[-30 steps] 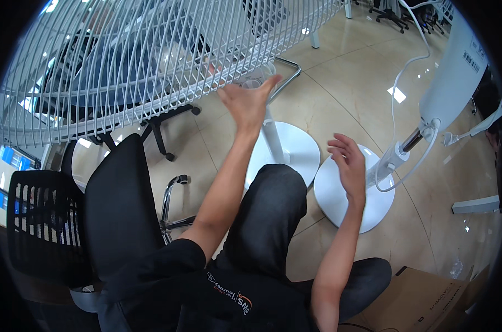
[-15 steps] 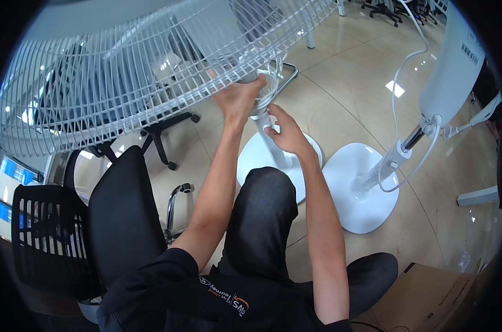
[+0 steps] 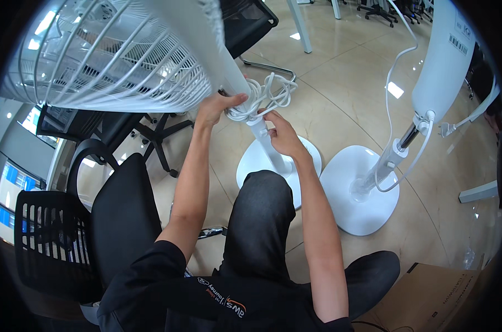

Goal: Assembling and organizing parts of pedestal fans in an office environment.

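Observation:
A white pedestal fan [image 3: 234, 74] leans over a round white base [image 3: 251, 163], its wire grille [image 3: 134, 61] filling the upper left. My left hand [image 3: 211, 109] is closed around the lower end of the fan's housing, thumb across the front. A white power cord [image 3: 262, 99], bundled in loops, hangs at that joint beside the thumb. Just below it, my right hand [image 3: 286, 137] has its fingers curled around the collar of the white pole [image 3: 260, 131]. Its thumb rests by a small knob; some fingertips are hidden behind the pole.
Another white fan stand [image 3: 442, 72] stands to the right on its own base [image 3: 348, 207], its cord dangling. Black office chairs [image 3: 123, 213] are at the left. A cardboard box [image 3: 428, 296] lies at lower right. A white table leg [image 3: 478, 192] juts in at the right edge.
The fan head has swung round on its pole, so the grille shows from the side and the cord bundle faces me. My left hand moved left with it; my right hand stayed near the collar.

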### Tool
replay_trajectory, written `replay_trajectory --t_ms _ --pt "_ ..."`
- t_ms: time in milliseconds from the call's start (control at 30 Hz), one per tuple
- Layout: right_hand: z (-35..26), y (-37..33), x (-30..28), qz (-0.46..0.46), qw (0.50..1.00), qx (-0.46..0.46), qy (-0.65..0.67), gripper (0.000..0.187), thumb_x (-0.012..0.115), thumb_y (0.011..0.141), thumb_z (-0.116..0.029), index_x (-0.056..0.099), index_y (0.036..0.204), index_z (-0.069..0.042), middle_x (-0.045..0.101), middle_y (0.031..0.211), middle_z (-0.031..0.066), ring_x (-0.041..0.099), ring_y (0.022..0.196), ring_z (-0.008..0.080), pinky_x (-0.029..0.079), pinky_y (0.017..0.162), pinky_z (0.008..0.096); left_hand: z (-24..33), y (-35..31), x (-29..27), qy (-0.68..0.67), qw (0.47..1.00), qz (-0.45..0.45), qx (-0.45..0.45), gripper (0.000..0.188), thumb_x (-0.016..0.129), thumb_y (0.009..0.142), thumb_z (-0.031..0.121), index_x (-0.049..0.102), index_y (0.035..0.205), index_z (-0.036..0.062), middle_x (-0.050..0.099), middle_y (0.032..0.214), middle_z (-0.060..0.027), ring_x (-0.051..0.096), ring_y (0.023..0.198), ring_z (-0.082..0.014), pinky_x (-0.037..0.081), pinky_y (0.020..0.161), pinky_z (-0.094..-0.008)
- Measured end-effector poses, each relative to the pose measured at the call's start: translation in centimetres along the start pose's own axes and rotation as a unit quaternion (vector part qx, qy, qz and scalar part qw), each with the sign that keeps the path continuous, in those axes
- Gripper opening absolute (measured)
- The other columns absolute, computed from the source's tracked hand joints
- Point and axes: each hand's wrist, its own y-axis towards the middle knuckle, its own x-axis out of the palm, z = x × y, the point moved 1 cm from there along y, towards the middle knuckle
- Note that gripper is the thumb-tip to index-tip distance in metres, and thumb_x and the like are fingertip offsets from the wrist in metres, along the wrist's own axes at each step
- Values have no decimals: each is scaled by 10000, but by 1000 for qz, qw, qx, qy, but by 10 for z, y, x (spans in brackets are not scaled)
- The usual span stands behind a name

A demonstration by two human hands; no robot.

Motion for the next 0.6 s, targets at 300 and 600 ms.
replay_trajectory --t_ms 300,600 --pt "47 -27 -2 49 994 19 95 533 392 780 187 519 1256 -18 628 1150 137 583 1120 223 489 840 287 0 -6 8 68 988 137 8 555 849 646 151 569 1078 -56 619 975 -135 619 879 -207 507 792 -312" --pt "102 -77 -4 191 977 83 55 258 589 835 -28 628 1090 -47 685 915 119 669 799 196 531 738 311 15 7 20 97 982 158 41 425 841 683 144 571 979 0 617 874 -66 595 736 -152 485 672 -273"
